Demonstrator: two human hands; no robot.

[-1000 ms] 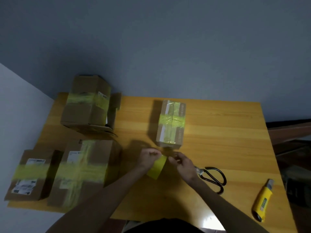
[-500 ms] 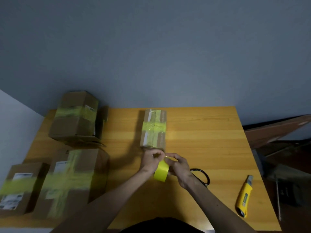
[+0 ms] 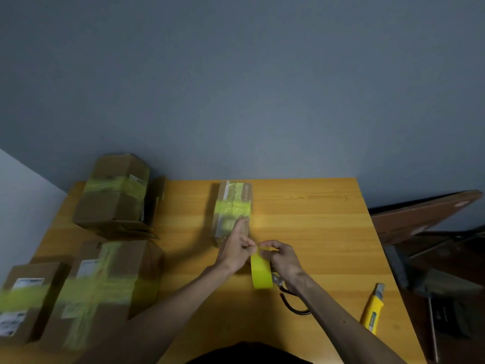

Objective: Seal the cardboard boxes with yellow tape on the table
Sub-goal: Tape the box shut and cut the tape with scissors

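Note:
A small cardboard box (image 3: 233, 203) with yellow tape crossed over it stands mid-table, just beyond my hands. My right hand (image 3: 282, 258) grips the yellow tape roll (image 3: 261, 271), held on edge above the table. My left hand (image 3: 236, 249) pinches the tape's loose end at the top of the roll, with its forefinger stretched toward the small box. Three larger taped boxes sit at the left: one at the back (image 3: 115, 195), one at the front (image 3: 102, 287), one at the front left edge (image 3: 23, 298).
Black-handled scissors (image 3: 291, 303) lie under my right wrist, partly hidden. A yellow utility knife (image 3: 372, 308) lies near the right edge of the wooden table (image 3: 315, 227). Brown boards and dark clutter (image 3: 425, 216) stand off the table's right side.
The view has tilted and shifted. My hands have turned the roll on edge, and my left hand has caught the tape end at the top of the roll.

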